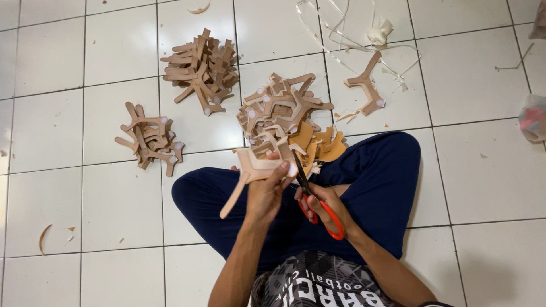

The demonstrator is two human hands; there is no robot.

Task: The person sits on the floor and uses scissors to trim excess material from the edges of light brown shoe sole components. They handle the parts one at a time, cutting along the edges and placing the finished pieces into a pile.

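Between thumb and fingers: tan strap piece.

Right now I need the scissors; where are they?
Orange-handled scissors are in the right hand, centre of the head view, beside the tan piece.

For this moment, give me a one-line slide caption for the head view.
Seated cross-legged, left hand holds a tan strap piece; right hand trims it with orange-handled scissors.

Tan Y-shaped strap piece held tilted over lap, orange-handled scissors w/ blades at its edge
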